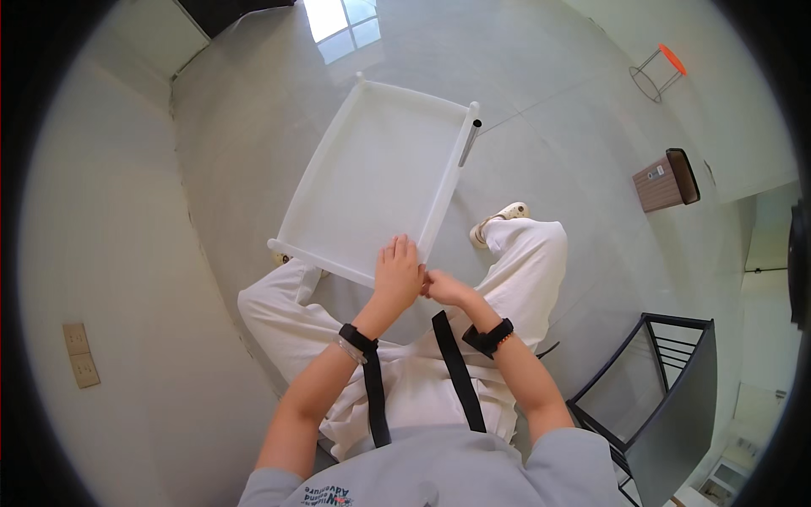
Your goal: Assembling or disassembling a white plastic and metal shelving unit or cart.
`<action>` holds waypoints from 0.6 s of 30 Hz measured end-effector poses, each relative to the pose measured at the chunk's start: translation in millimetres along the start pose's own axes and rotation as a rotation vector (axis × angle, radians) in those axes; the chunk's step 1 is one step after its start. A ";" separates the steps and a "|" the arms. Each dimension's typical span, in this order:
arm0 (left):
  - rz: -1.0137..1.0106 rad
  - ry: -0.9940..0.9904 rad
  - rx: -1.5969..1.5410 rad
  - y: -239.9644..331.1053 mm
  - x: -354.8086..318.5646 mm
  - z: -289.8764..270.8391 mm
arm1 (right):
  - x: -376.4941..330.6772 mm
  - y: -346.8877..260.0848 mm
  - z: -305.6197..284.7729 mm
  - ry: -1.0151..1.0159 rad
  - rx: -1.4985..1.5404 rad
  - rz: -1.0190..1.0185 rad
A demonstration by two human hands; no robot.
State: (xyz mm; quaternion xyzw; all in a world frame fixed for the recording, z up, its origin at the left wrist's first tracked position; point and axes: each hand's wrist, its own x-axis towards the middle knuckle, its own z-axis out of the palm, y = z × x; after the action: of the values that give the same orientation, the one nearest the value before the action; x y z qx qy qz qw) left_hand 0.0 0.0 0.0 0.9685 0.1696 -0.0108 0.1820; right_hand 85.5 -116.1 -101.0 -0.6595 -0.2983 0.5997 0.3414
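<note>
A white rectangular tray (365, 169) with raised rims and rounded corner posts lies tilted between my spread legs. My left hand (397, 269) rests over its near right corner, the fingers stretched out on the tray's inner face. Right beside it, my right hand (445, 288) is closed at the outside of that same corner, its fingertips meeting the left hand. Whatever the right fingers pinch there is hidden. A metal tube (469, 145) with a black end shows along the tray's far right side.
To the right stand a black metal rack (667, 372) and a brown waste bin (666, 182). Farther back is a stool with an orange seat (672, 59). A wall with beige sockets (80, 355) runs along the left. My shoe (498, 224) is near the tray's right side.
</note>
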 end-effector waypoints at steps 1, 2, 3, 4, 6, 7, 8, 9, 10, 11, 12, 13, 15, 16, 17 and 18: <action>0.012 0.051 -0.026 -0.6 -1.6 -0.5 | 6.9 12.6 -6.8 0.141 -0.049 -0.009; 0.022 0.098 -0.053 -1.6 -3.7 0.0 | 11.0 16.5 -10.0 0.279 -0.096 -0.015; -0.018 0.062 -0.065 8.2 -28.2 3.0 | -8.3 12.4 3.7 0.235 -0.082 0.014; -0.023 0.067 -0.048 6.0 -27.5 -0.2 | -13.1 -23.9 -4.3 0.351 0.246 0.086; 0.001 0.088 -0.024 0.7 -12.5 1.1 | -3.4 -62.2 -25.7 0.484 0.580 0.137; -0.017 0.086 -0.021 3.7 -16.1 1.8 | -2.8 -68.2 -26.7 0.562 0.697 0.092; -0.036 0.085 -0.017 5.6 -19.8 1.9 | -0.9 -73.2 -26.6 0.639 0.813 0.046; -0.035 0.087 -0.013 6.0 -19.6 1.6 | 5.5 -75.5 -29.5 0.638 0.815 0.042; -0.042 0.077 -0.046 5.7 -19.3 1.5 | 13.4 -76.4 -31.6 0.692 0.884 -0.010; -0.049 0.068 -0.079 5.9 -19.1 1.0 | 19.4 -77.6 -32.9 0.745 0.953 -0.061; -0.048 0.072 -0.073 8.4 -19.3 0.4 | 27.5 -75.9 -33.5 0.743 0.956 -0.069; -0.074 0.083 -0.089 14.2 -20.3 0.7 | 35.1 -74.2 -33.9 0.780 0.916 -0.173; -0.109 0.097 -0.099 19.9 -23.4 3.8 | 41.5 -77.3 -30.6 0.806 0.876 -0.280; -0.126 0.115 -0.092 20.1 -25.5 6.8 | 39.3 -81.5 -26.8 0.758 0.969 -0.317; -0.141 0.134 -0.086 17.8 -26.5 8.6 | 38.4 -86.5 -23.8 0.709 1.060 -0.352; -0.143 0.133 -0.087 16.8 -26.7 8.8 | 37.6 -87.1 -23.0 0.708 1.060 -0.351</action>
State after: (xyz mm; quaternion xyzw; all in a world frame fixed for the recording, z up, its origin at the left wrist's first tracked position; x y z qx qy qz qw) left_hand -19.2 -26.5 -0.2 0.9438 0.2501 0.0481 0.2109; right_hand 113.7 -36.7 -51.6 -0.5012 0.0643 0.3477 0.7898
